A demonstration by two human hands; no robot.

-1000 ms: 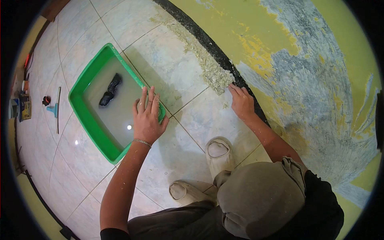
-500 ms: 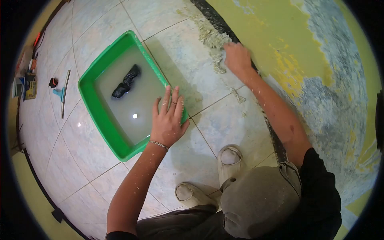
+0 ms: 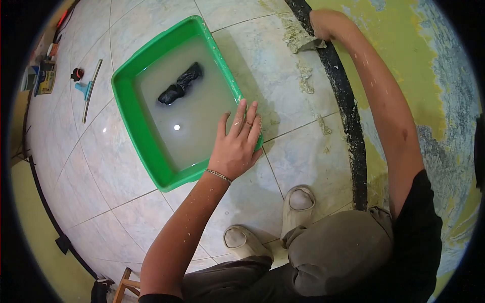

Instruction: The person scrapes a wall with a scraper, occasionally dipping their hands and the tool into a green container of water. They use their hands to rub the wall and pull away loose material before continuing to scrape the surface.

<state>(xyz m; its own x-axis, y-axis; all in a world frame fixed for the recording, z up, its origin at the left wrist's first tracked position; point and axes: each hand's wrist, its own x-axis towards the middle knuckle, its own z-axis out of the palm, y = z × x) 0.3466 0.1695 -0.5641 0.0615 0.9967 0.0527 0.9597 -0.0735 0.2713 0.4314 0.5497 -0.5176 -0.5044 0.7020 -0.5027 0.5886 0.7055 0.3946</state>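
A green plastic basin point(image 3: 151, 166) of cloudy water stands on the tiled floor. In the water lies a wet, dark cloth-like bundle point(image 3: 180, 84). My left hand point(image 3: 236, 144) rests on the basin's near right corner, fingers stretched apart over the rim. By the black skirting strip point(image 3: 343, 96) my right hand point(image 3: 327, 24) is closed, its fingers mostly hidden. A flat grey blade, seemingly a scraper point(image 3: 309, 45), shows below it, against a heap of wet paint scrapings point(image 3: 293, 31).
More scrapings point(image 3: 305, 78) trail along the floor. The wall point(image 3: 429, 65) has peeling green paint with grey patches. A blue-handled squeegee point(image 3: 87, 91) and a small dark object point(image 3: 77, 74) lie left of the basin. A wooden stool point(image 3: 126, 285) shows at lower left.
My right hand has moved away from me toward the skirting, and the blade has come into sight. My left hand stays on the basin's corner. The whole view has shifted.
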